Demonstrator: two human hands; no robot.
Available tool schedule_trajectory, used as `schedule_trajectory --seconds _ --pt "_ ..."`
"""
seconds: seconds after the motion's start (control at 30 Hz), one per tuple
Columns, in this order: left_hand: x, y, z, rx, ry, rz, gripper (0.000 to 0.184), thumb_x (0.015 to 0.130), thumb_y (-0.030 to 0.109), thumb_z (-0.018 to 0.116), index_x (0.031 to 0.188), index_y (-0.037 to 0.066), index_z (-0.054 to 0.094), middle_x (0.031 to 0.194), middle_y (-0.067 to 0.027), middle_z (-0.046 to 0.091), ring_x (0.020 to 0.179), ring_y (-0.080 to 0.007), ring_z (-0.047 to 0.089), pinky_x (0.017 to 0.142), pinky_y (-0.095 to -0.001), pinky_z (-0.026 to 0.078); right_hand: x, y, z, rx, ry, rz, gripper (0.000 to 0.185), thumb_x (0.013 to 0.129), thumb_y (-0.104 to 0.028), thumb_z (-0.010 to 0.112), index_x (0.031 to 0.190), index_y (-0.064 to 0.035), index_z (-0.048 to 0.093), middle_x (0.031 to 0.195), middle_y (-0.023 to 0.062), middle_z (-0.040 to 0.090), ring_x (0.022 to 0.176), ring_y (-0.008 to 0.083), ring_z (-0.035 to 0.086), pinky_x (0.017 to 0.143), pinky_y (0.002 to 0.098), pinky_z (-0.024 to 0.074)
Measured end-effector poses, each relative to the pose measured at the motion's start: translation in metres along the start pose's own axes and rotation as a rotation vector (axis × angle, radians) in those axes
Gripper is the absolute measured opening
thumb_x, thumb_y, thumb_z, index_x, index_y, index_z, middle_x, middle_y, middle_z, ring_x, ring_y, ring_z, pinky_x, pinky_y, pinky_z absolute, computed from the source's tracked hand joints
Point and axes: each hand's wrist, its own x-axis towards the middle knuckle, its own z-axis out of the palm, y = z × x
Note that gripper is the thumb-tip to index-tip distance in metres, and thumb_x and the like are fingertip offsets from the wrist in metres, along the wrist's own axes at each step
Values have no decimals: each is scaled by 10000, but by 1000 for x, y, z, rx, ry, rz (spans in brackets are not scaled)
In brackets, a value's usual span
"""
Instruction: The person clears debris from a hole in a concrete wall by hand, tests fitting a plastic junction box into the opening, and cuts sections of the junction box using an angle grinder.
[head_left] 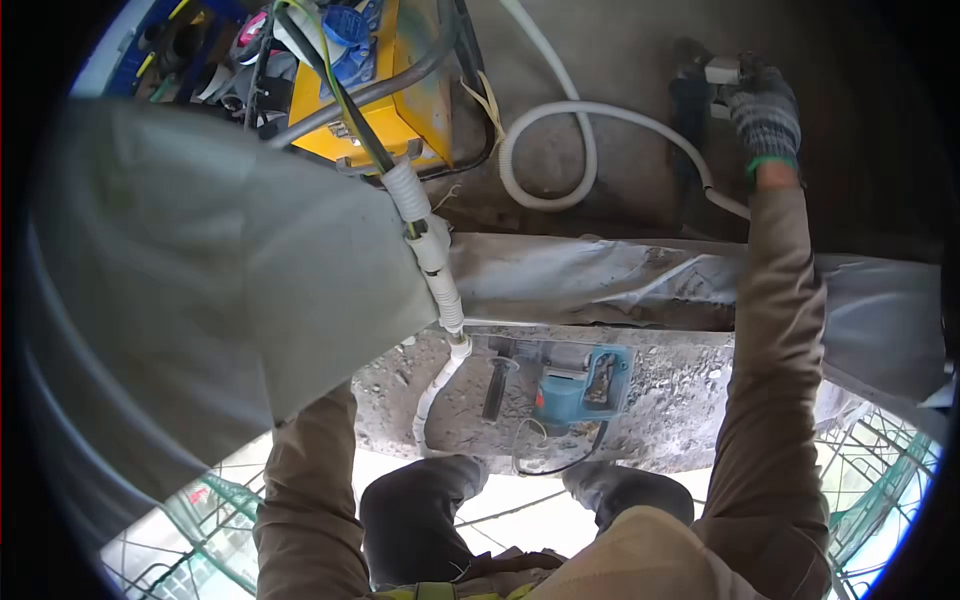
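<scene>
My right hand (765, 112), in a grey knitted glove with a green cuff, reaches far forward at the upper right. Its fingers are closed on a small white boxy piece (722, 71), whose exact kind I cannot make out. My left sleeve (312, 490) runs up behind a large grey sheet (250, 250), which hides my left hand. White corrugated conduit (548, 108) loops across the floor left of my right hand. A second, upright run of white conduit (408, 192) has green-yellow wire coming out of its top.
A teal power tool (566, 396) with a black side handle lies on the rubble-strewn ledge before my knees. At the upper left stands a yellow box (400, 120) within a dark tubular frame. Bright open scaffolding and green netting (880, 490) show below the ledge.
</scene>
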Motion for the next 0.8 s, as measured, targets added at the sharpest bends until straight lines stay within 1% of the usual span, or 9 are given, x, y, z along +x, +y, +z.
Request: schedule_trajectory --seconds 0.17,0.27,0.33,0.4,0.53,0.6,0.7,0.77,0.8 --pt "8 -18 10 14 68 119 414 954 304 648 1273 42 668 1275 -202 656 1241 -384 578 1066 -452 447 -170 -50 -90 1229 -4 -354 499 808 10 784 1284 -1 633 1251 123 698 1153 228 674 990 367 553" --pt "21 -46 19 255 500 435 495 963 345 617 1333 16 600 1346 -224 579 1214 -469 555 1019 -545 454 -240 3 -95 1285 -165 -609 461 780 35 785 1222 6 659 1197 119 714 1094 229 692 949 373 565" --pt "28 -33 16 -8 592 199 469 957 350 620 1267 -2 621 1291 -244 601 1167 -475 560 976 -550 448 -270 55 -112 1115 -503 -795 434 751 54 782 1171 -4 687 1152 118 726 1047 241 702 909 376 571" --pt "38 -74 17 185 453 210 404 961 319 592 1150 -29 665 1097 -262 667 1037 -462 615 893 -532 476 -317 91 -107 921 -782 -821 422 732 65 777 1140 -18 706 1125 118 732 1019 252 707 882 377 573" --pt "49 -28 -3 -207 459 140 348 964 256 525 948 -44 701 799 -224 685 747 -442 621 725 -464 507 -417 138 -51 653 -475 -537 336 755 31 771 1079 -46 728 1058 98 731 969 249 700 842 379 554" --pt "54 -33 -3 -395 416 25 258 924 204 565 957 -17 694 845 -224 684 775 -441 623 747 -480 512 -461 149 -6 651 -447 -445 323 762 7 795 1073 -51 725 1021 71 729 932 224 693 845 381 538" --pt "81 -108 -10 474 408 547 255 910 128 566 1084 15 714 1030 -245 708 947 -415 667 886 -451 518 -497 164 24 555 -517 -560 262 798 -1 779 1049 -45 718 1009 76 729 877 220 694 766 336 551" --pt "92 -120 -12 322 377 485 303 879 79 579 1153 30 699 1109 -253 695 1005 -415 668 912 -458 522 -498 175 30 788 -588 -98 217 822 -80 790 1020 -53 704 995 102 718 903 242 701 732 344 562" --pt "95 -119 -16 225 343 474 320 873 70 582 1171 31 693 1127 -254 691 1021 -416 666 917 -460 523 -498 184 33 708 -500 -130 210 831 -134 792 1004 -60 698 971 118 713 897 260 707 738 359 561"
